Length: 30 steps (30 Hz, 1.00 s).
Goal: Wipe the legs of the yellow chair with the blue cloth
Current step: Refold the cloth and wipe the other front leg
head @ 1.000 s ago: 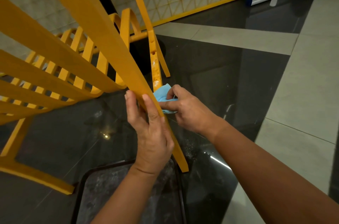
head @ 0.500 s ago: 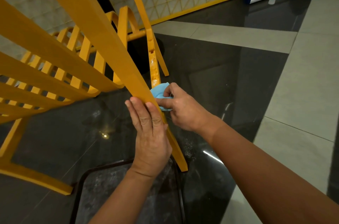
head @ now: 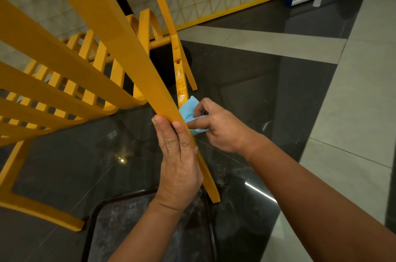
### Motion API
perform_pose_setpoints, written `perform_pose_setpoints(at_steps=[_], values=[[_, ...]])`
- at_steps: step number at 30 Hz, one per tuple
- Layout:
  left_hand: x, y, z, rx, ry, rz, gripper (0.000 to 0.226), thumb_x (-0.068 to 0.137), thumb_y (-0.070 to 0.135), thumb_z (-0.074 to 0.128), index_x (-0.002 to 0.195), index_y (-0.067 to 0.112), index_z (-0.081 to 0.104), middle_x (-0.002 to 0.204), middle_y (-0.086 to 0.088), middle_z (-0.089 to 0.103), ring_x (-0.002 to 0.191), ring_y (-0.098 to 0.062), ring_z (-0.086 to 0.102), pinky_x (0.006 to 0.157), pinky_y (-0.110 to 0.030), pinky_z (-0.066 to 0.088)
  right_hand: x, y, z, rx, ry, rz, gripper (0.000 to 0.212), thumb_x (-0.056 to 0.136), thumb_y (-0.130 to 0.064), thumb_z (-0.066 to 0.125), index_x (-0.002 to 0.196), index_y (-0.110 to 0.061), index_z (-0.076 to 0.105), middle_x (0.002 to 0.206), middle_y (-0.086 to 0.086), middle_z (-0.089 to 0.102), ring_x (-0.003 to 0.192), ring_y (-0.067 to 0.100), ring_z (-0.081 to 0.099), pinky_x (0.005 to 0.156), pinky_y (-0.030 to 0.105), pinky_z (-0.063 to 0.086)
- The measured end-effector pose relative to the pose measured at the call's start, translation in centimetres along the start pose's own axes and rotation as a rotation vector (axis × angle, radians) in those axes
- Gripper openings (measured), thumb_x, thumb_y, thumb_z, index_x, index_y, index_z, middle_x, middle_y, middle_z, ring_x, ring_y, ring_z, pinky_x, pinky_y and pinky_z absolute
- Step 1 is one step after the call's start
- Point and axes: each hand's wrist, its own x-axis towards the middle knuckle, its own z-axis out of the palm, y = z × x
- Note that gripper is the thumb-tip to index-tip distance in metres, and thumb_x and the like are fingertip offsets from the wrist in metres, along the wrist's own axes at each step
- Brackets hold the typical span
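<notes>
Pretty dim indoor shot, soft light from overhead, with a small lamp glint and a white streak of glare on the glossy dark floor [head: 267,94], only faint shadows, the near chair rail [head: 96,4] a bit soft, and straight lines bowing toward the frame edges.

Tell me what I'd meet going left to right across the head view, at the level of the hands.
Yellow chair slats → left hand flat against the near yellow chair leg → right hand pinching the crumpled blue cloth → dark glossy floor tile → pale grey floor tile.
</notes>
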Motion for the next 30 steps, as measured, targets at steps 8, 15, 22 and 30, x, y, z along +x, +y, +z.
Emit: perform_pose_setpoints(at_steps=[8, 15, 22, 30], values=[[-0.1, 0.6, 0.3, -0.062, 0.007, -0.027, 0.112, 0.077, -0.023, 0.061, 0.151, 0.006, -0.019, 0.155, -0.009, -0.036, 0.146, -0.035, -0.023, 0.123, -0.038, -0.003, 0.3, -1.2, -0.2, -0.053, -0.008, 0.005, 0.038, 0.09, -0.011, 0.06, 0.127, -0.014, 0.06, 0.138, 0.003, 0.039, 0.129, 0.021, 0.041, 0.102, 0.038, 0.047], [0.0, 1.0, 0.8, -0.034, 0.049, -0.052, 0.114, 0.074, -0.024, 0.062, 0.151, 0.004, -0.018, 0.156, -0.011, -0.034, 0.147, -0.036, -0.022, 0.123, -0.041, -0.002, 1.3, -1.7, -0.6, -0.143, -0.079, -0.024, 0.043, 0.089, -0.015, 0.062, 0.131, -0.023, 0.056, 0.14, -0.002, 0.043, 0.119, 0.018, 0.038, 0.097, 0.039, 0.048], [0.3, 1.2, 0.5, 0.062, 0.06, -0.043, 0.111, 0.074, -0.02, 0.062, 0.151, 0.001, -0.016, 0.156, -0.015, -0.033, 0.145, -0.039, -0.024, 0.121, -0.047, -0.008, 1.6, -1.8, -0.6, -0.193, -0.077, 0.003, 0.048, 0.088, -0.018, 0.064, 0.135, -0.021, 0.053, 0.138, 0.001, 0.044, 0.124, 0.021, 0.036, 0.102, 0.04, 0.044], [0.8, 0.6, -0.5, 0.216, 0.001, 0.042, 0.089, 0.071, -0.011, 0.071, 0.142, -0.009, 0.018, 0.158, -0.019, -0.027, 0.146, -0.042, -0.021, 0.121, -0.051, -0.006, 1.6, -1.4, -0.4, -0.183, -0.063, 0.003, 0.055, 0.087, -0.023, 0.068, 0.139, -0.026, 0.048, 0.143, -0.001, 0.035, 0.128, 0.018, 0.033, 0.099, 0.039, 0.048]])
